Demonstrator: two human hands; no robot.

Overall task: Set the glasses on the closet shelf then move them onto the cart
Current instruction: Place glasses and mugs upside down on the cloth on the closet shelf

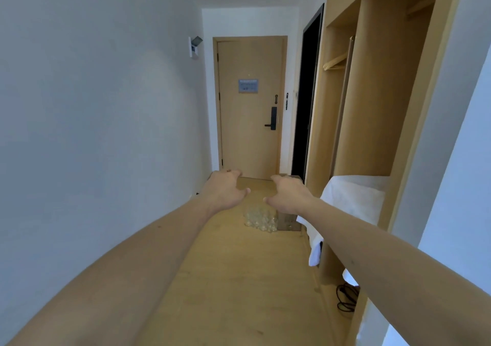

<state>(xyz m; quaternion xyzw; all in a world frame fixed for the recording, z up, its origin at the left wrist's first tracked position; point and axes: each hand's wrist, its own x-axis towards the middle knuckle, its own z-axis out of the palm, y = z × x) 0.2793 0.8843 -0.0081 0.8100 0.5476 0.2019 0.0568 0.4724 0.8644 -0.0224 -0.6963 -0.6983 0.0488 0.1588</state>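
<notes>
Glasses: a cluster of clear drinking glasses stands on the pale wooden floor, just beside the white-draped closet shelf.
Hands: left hand and right hand hover above the cluster, each grip spread, holding nothing.
Technique: lower both hands and take the outer glasses by their sides.
Orientation: probably upright, long axis vertical; blur hides the rims.
</notes>
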